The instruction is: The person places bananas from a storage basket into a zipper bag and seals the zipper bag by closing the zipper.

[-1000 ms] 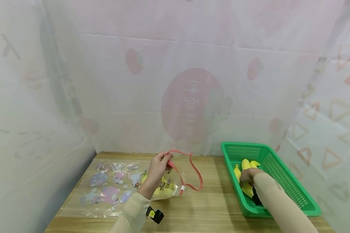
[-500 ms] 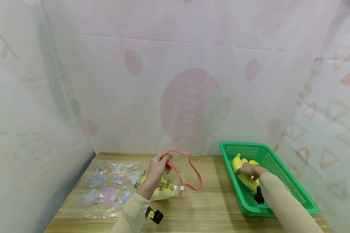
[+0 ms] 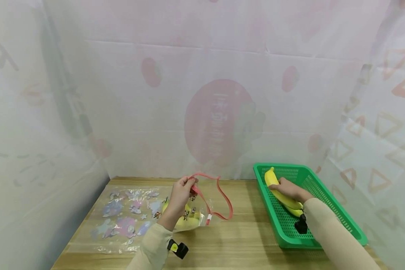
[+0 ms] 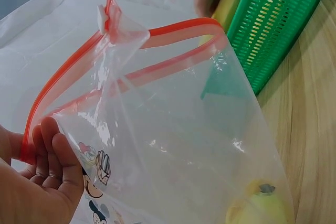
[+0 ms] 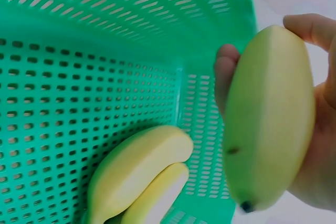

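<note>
My left hand (image 3: 181, 193) pinches the red zip edge of a clear zip bag (image 4: 173, 145) printed with cartoon figures. The bag's mouth gapes, and a white slider sits on its red edge. Inside, yellow fruit (image 4: 262, 205) shows through the plastic; its full shape is blurred. Over at the right, my right hand (image 3: 290, 189) grips a banana (image 5: 270, 119) above the floor of a green basket (image 3: 280, 240), fingers and thumb on opposite sides of it. Two more bananas (image 5: 139, 174) lie side by side in the basket in the right wrist view.
A flat clear plastic bag (image 3: 121, 221) with pastel prints lies on the left of the wooden table (image 3: 233, 243). A printed cloth (image 3: 222, 123) hangs behind and at both sides. The basket's raised rim stands around the bananas.
My right hand has taken hold of a banana and lifted it up off the others, toward the basket's left rim. The left hand keeps its grip on the bag almost unmoved.
</note>
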`<state>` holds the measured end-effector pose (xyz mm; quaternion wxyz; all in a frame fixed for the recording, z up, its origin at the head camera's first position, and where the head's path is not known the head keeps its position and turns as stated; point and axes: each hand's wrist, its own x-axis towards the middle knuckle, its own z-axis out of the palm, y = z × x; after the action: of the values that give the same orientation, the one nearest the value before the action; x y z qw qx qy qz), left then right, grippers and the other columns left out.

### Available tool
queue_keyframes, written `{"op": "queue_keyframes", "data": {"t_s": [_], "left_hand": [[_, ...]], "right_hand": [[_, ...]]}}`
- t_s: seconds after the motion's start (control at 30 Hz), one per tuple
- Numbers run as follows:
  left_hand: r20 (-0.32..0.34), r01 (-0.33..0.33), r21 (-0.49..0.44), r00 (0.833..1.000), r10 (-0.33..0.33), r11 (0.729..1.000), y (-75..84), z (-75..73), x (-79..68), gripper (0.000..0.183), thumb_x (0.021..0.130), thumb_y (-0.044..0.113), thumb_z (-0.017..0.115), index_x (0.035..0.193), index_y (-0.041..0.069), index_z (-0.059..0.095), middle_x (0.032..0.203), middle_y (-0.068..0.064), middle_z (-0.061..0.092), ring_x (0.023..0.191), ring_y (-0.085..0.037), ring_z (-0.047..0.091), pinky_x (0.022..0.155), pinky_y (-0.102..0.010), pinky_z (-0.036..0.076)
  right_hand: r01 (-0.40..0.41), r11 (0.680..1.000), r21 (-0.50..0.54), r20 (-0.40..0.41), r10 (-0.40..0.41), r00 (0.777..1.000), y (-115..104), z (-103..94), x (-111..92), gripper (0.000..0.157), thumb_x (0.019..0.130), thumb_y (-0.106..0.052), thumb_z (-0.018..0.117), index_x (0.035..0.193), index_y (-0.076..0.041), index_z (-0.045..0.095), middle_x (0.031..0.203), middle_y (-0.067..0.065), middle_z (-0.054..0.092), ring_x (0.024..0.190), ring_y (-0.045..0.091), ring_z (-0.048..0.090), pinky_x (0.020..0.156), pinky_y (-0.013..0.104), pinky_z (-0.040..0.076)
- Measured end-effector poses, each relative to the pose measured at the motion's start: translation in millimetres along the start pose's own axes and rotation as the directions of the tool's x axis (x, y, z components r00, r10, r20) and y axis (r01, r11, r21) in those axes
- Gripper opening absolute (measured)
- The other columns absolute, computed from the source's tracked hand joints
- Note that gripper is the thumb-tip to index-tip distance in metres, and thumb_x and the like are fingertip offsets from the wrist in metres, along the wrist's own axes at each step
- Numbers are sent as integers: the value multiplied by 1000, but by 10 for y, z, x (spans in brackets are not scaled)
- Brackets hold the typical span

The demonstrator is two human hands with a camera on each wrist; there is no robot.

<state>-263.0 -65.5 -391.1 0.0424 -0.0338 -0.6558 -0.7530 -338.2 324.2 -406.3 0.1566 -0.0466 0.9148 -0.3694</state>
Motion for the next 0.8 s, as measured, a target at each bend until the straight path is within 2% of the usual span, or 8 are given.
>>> {"op": "queue_keyframes", "data": {"t_s": [0.2, 0.33, 0.4, 0.47, 0.53, 0.67, 0.8], "left_hand": [[-9, -13, -19, 1000, 13, 1000, -123, -37, 68, 22, 100, 12, 47, 94, -4, 61, 71, -3, 56, 61, -14, 51, 59, -26, 50], [-15, -3, -6, 1000, 3, 1000, 20, -11, -20, 21, 99, 8, 46, 93, -5, 61, 70, -3, 54, 61, -13, 51, 61, -27, 50], [-9, 0, -3, 1000, 0, 1000, 84, -7, -60, 20, 99, 6, 46, 91, -5, 60, 71, -4, 54, 61, -13, 51, 62, -28, 51], [-5, 4, -7, 1000, -4, 1000, 73, -19, -48, 20, 99, 6, 46, 90, -5, 60, 74, -4, 55, 61, -13, 50, 62, -28, 50], [-2, 8, -15, 1000, -8, 1000, -4, -44, 11, 20, 99, 7, 46, 89, -3, 60, 76, -5, 55, 61, -13, 50, 63, -28, 51], [-8, 12, -17, 1000, -12, 1000, -124, -80, 94, 21, 99, 10, 47, 91, -2, 61, 75, -5, 56, 60, -13, 50, 61, -27, 51], [-14, 9, -6, 1000, -9, 1000, -136, -86, 97, 22, 100, 12, 47, 94, -3, 62, 73, -3, 56, 59, -12, 50, 61, -28, 51]], "right_hand": [[71, 992, 100, 26, -74, 997, -172, 25, -45, 59, 96, -47, 50, 123, 1, 29, 81, 20, 53, 55, 22, 53, 53, 39, 49], [116, 984, 139, 41, -123, 992, -324, 55, -110, 64, 96, -51, 45, 129, 1, 29, 83, 21, 55, 60, 27, 56, 56, 40, 50], [131, 977, 170, 64, -143, 988, -400, 72, -142, 61, 98, -48, 44, 130, 1, 30, 85, 20, 55, 64, 27, 56, 58, 40, 50], [131, 971, 202, 101, -153, 983, -470, 90, -177, 54, 100, -42, 44, 131, 0, 31, 87, 20, 54, 65, 26, 56, 60, 40, 50], [133, 965, 225, 142, -168, 976, -539, 107, -213, 52, 100, -34, 46, 135, 0, 29, 91, 20, 53, 67, 24, 56, 62, 41, 50], [172, 960, 220, 212, -219, 953, -639, 155, -270, 59, 97, -27, 53, 142, 2, 27, 103, 19, 52, 78, 27, 58, 70, 43, 51], [242, 952, 189, 271, -287, 919, -684, 224, -288, 57, 94, -30, 59, 137, 2, 39, 103, 19, 56, 82, 31, 61, 70, 42, 52]]}}
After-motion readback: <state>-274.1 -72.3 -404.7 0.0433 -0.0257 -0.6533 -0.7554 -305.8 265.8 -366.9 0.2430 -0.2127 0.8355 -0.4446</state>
